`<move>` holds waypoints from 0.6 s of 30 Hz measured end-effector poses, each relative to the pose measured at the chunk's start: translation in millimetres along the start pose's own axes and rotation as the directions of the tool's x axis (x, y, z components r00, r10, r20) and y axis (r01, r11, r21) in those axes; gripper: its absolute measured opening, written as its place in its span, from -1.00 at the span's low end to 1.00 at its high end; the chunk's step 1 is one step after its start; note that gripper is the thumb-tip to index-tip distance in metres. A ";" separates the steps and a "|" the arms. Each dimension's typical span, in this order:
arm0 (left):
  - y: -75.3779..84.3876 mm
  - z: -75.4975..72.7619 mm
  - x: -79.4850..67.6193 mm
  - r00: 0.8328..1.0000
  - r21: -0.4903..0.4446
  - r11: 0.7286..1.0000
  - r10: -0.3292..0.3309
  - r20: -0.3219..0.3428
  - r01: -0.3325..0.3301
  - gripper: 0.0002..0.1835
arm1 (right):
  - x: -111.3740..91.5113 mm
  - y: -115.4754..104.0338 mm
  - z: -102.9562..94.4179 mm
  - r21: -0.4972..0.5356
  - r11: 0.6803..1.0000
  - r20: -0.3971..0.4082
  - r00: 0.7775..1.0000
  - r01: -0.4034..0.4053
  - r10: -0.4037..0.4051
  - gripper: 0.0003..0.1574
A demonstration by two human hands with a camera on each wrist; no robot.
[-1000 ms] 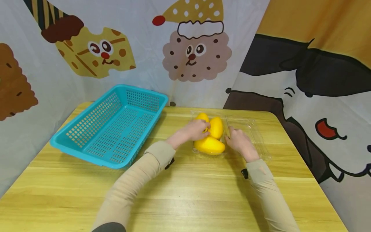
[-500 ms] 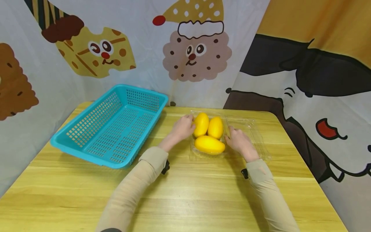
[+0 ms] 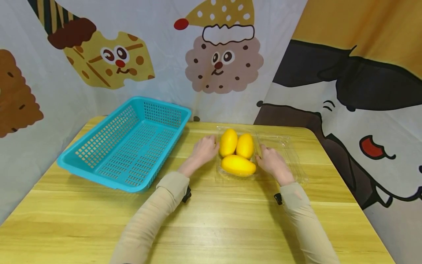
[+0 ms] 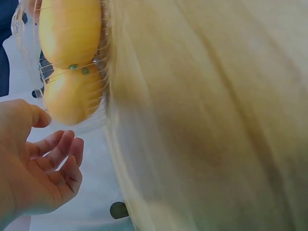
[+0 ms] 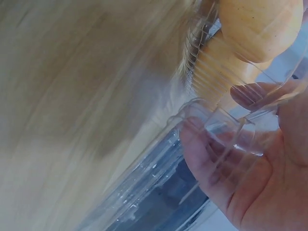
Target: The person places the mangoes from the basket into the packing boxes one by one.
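Three yellow mangoes lie in a clear plastic clamshell box, whose lid (image 3: 285,156) is folded out to the right. Two mangoes, the left one (image 3: 228,143) and the right one (image 3: 245,146), stand side by side at the back; the third mango (image 3: 238,165) lies crosswise in front. Just left of the box is my left hand (image 3: 205,149), its fingers loosely bent and nothing between them; the left wrist view shows a gap to the mangoes. My right hand (image 3: 273,163) grips the clear plastic at the fold between tray and lid, thumb and fingers on either side of it (image 5: 260,168).
A blue perforated plastic basket (image 3: 132,146) stands on the left of the wooden table (image 3: 211,220). Behind the table hangs a cloth (image 3: 158,102) with cartoon prints.
My left hand has let go of the left back mango, which now sits in the box, and has drawn back to the left. The right hand stays in place.
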State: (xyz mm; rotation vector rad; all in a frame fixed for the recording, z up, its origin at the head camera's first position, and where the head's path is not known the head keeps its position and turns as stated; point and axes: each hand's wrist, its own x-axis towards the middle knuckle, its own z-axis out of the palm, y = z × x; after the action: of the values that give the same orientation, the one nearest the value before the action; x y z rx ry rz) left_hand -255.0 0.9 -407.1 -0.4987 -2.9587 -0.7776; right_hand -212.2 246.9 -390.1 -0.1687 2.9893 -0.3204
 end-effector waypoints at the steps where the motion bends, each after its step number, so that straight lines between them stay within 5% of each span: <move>1: -0.3 0.8 -0.2 1.000 0.002 1.000 0.001 0.002 -0.001 -0.78 | -0.1 0.4 0.4 -0.002 1.000 -0.007 1.000 0.002 -0.002 -0.24; 10: -2.1 5.6 0.5 1.000 0.007 1.000 0.011 0.004 -0.011 -0.71 | 0.1 14.7 0.3 0.112 0.994 -0.078 0.997 0.015 -0.006 -0.27; 18: -1.7 6.0 0.2 1.000 -0.001 1.000 0.000 0.016 0.000 -0.79 | -3.6 51.2 -9.8 0.046 0.990 -0.120 0.983 -0.134 0.139 -0.29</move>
State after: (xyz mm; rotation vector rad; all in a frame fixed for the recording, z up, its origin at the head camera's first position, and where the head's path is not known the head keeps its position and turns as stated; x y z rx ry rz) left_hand -255.4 2.4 -413.2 -0.5080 -2.9729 -0.7790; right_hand -215.0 299.0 -391.4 0.0623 3.0930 -0.3848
